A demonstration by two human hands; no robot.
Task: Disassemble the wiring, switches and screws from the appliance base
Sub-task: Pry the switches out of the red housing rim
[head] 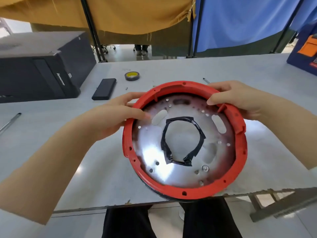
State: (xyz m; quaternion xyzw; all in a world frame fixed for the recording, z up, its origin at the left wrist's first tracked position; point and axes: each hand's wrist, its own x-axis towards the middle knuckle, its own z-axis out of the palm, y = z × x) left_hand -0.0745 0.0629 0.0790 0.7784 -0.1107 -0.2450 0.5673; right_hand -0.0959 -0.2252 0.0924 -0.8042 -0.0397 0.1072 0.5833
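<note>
The appliance base point(171, 190) is a round red plastic ring around a shiny metal plate with several holes and slots. It is tilted toward me above the table's near edge. A loop of black tape point(164, 134) surrounds the plate's central opening. One screw point(205, 168) sits in the plate at the lower right. My left hand point(118, 114) grips the ring's upper left rim, thumb inside. My right hand point(240, 98) grips the upper right rim, thumb on the inner edge. No wires or switches show on this side.
On the grey table point(103, 169) lie a black computer case point(39, 67) at far left, a flat black box point(104, 89), a roll of black tape point(131, 76), a pen point(10, 121) at left and a screwdriver tip point(206, 80). A blue-orange box point(307, 54) stands far right.
</note>
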